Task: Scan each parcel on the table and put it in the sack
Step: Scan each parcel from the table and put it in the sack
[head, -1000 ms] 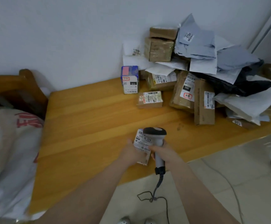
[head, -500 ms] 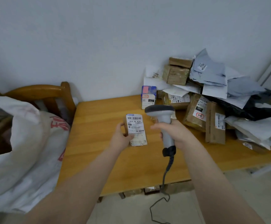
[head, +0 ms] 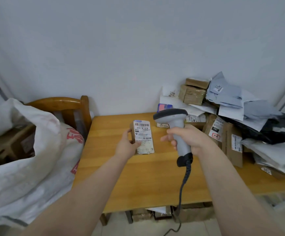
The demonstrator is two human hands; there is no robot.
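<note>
While the head view is swinging up toward the wall, the left hand (head: 127, 147) is gripping the small brown cardboard parcel with a white barcode label (head: 142, 137) by its left edge, raising it over the yellow wooden table (head: 147, 181). The right hand (head: 187, 138), closed round the grey pistol-grip scanner (head: 172, 116), is now sitting beside the label, not over it. The scan is likely done, so the white woven sack with red print (head: 41, 150) at left is coming next. Its inside is showing only dimly, the label's small print is blurring, and the heap of brown boxes and grey mailers (head: 223, 116) is running off the right edge.
</note>
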